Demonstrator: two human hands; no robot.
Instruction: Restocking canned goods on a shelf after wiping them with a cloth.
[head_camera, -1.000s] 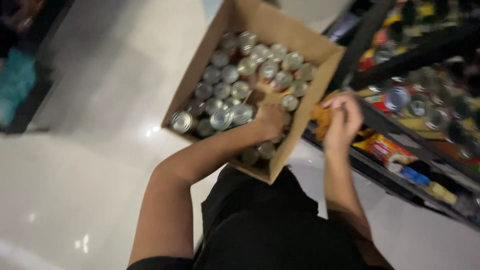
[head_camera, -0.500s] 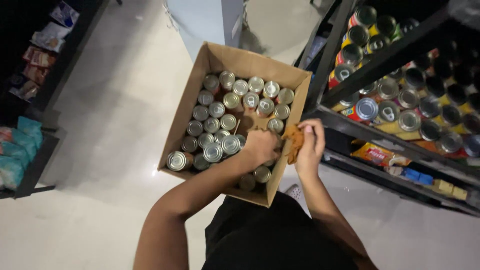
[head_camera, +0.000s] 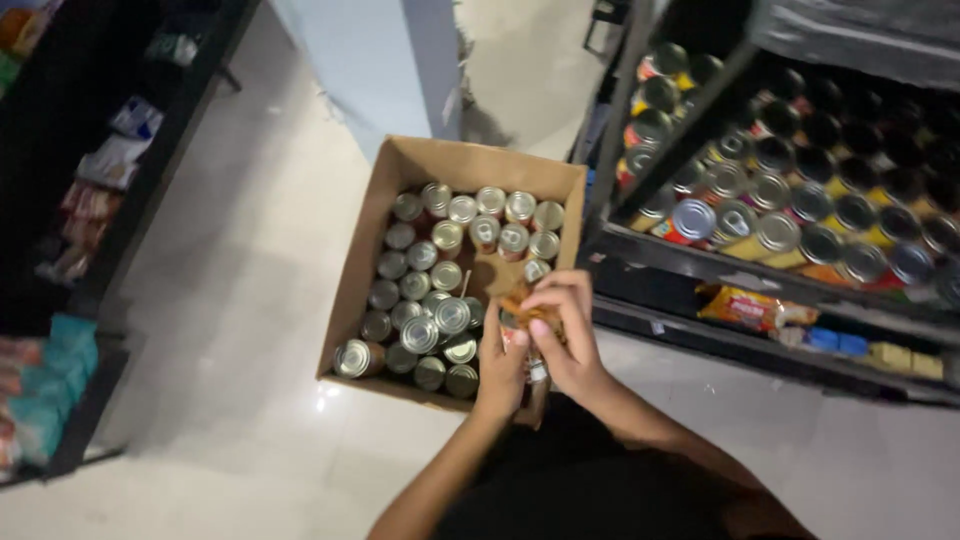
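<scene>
An open cardboard box (head_camera: 372, 222) stands on the pale floor, holding several silver-topped tin cans (head_camera: 432, 298) standing upright and one lying on its side at the near left corner. Both my hands meet over the box's near right part. My right hand (head_camera: 568, 335) pinches a small orange-brown item (head_camera: 520, 303) from above. Just beneath it, my left hand (head_camera: 500, 368) closes around the same item's lower part. My fingers hide most of it, so its exact kind is unclear.
To the right stands a dark shelf rack (head_camera: 640, 245) with rows of cans (head_camera: 780, 225) and, on a lower level, an orange packet (head_camera: 748, 306). Along the left runs another dark shelf with packets (head_camera: 100, 175). A pale blue pillar (head_camera: 370, 60) rises behind the box.
My left hand has lifted off the cans in the box and joined my right hand on the orange-brown item. My view has tilted up, showing more of the shelves.
</scene>
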